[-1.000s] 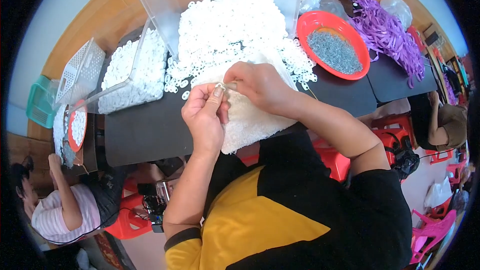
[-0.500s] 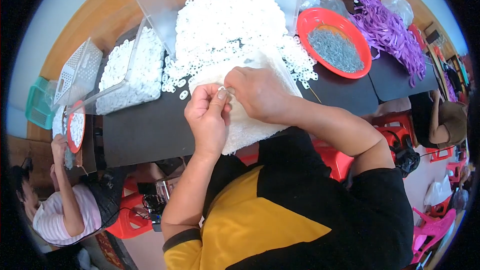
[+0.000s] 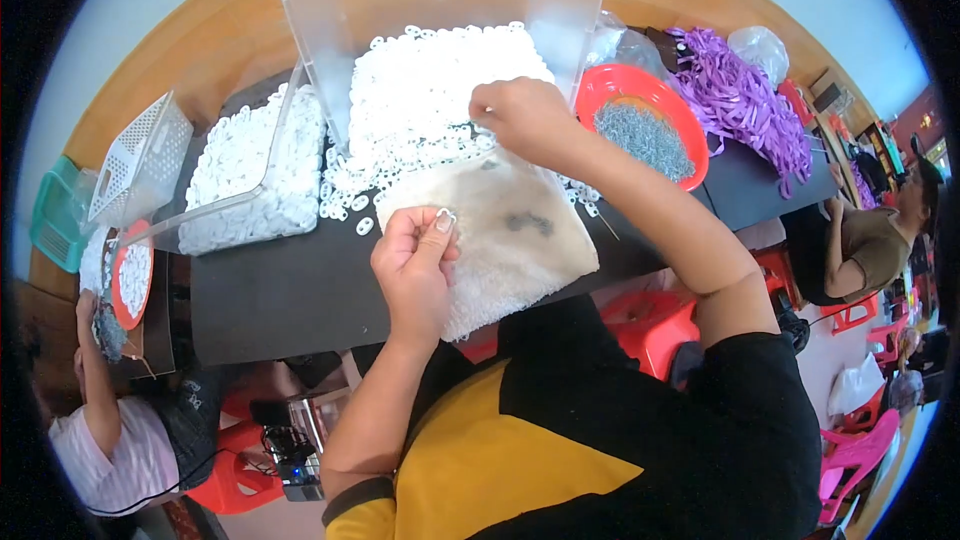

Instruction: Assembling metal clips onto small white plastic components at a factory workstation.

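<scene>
My left hand is closed above a pale cloth with dark smudges. Thumb and forefinger pinch a small white loop-like piece, most of it covered by the fingers. Farther off, my right hand hovers over the near part of a large heap of small white oval pieces with holes. Its fingers are curled together, and a tiny pale spot shows at the tips; what it is cannot be made out. More oval pieces lie scattered between the heap and the cloth.
A red bowl of small metal parts stands right of the heap, beside purple ribbons. Left is a clear bin of white pieces, then a white basket and green basket. People sit at both sides.
My right hand has left my left hand and moved up and away to the white heap. The left hand stays over the cloth, still pinching. The view has shifted slightly.
</scene>
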